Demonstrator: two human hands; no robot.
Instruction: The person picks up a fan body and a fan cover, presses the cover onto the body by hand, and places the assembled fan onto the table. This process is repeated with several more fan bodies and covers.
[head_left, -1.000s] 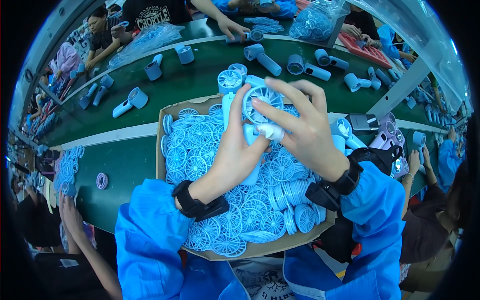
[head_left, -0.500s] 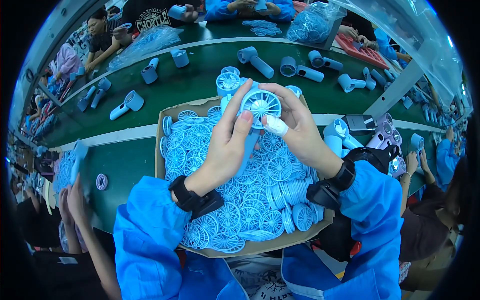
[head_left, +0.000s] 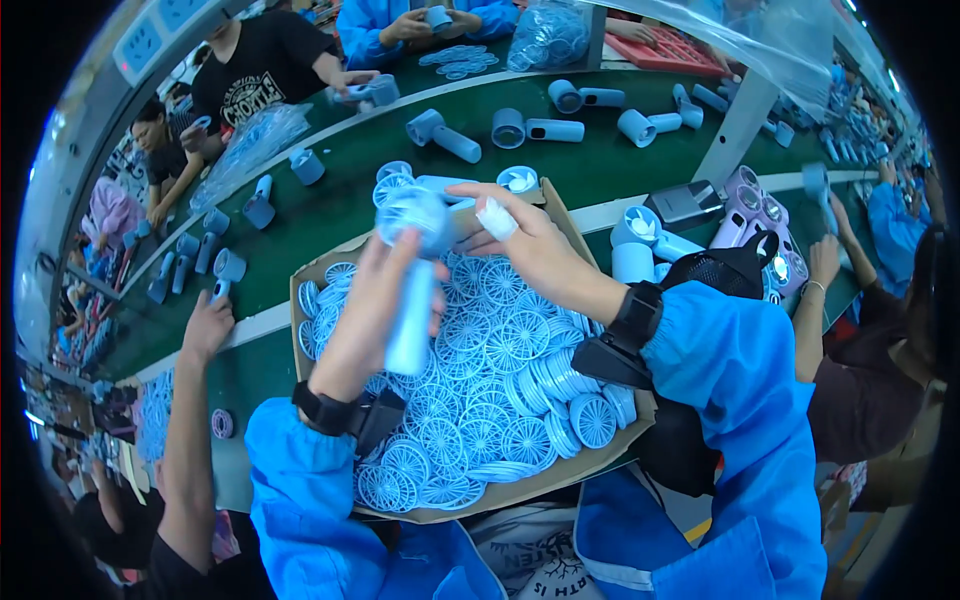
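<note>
My left hand (head_left: 368, 300) grips a light blue handheld fan (head_left: 408, 325), its round head up and its handle hanging down over the box; motion smears the head. My right hand (head_left: 540, 250) is just right of the fan's head, fingers stretched to the left, with white wrapping on one digit. Its fingertips are close to another blue fan part at the box's far edge; whether they touch it I cannot tell. Below both hands a cardboard box (head_left: 640, 425) holds many light blue round fan grilles (head_left: 482, 440), some stacked on edge at the right.
Blue fan bodies (head_left: 525, 128) lie along the green conveyor (head_left: 330, 215) beyond the box. Blue fans (head_left: 632, 250), a dark box (head_left: 685, 205) and purple fans (head_left: 740, 215) stand at right. A co-worker's hand (head_left: 208, 325) holds a fan at left. A metal post (head_left: 735, 125) rises behind.
My left hand has carried the fan left and tilted it, handle down. My right hand has come off the fan's head. The view has shifted, and a co-worker's arm at left now reaches a conveyor fan.
</note>
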